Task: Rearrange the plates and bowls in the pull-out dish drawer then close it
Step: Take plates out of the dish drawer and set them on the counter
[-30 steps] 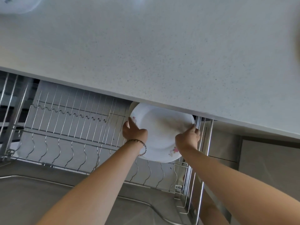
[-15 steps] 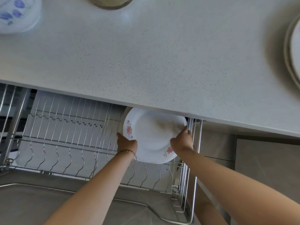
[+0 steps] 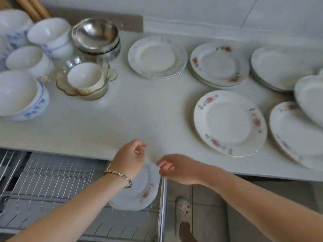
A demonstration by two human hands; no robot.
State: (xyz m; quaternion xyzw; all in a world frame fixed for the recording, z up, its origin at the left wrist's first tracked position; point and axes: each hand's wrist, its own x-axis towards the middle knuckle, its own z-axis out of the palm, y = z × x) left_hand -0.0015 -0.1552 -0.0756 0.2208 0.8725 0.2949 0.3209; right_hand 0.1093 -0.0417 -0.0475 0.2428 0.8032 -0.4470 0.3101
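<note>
A floral plate (image 3: 139, 194) sits at the right end of the wire drawer rack (image 3: 52, 180), the left hand (image 3: 130, 158) and right hand (image 3: 177, 169) hover loosely curled above it, and bowls (image 3: 19, 95) and plate stacks (image 3: 229, 123) crowd the countertop (image 3: 122, 119).

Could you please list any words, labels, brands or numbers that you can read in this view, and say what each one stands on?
None: no lettering shows anywhere.
The plate in the drawer rack and the plates on the counter carry only flower prints, and the bowls only blue patterns.
The picture is blurred, so any fine maker's marks would be unreadable.
</note>
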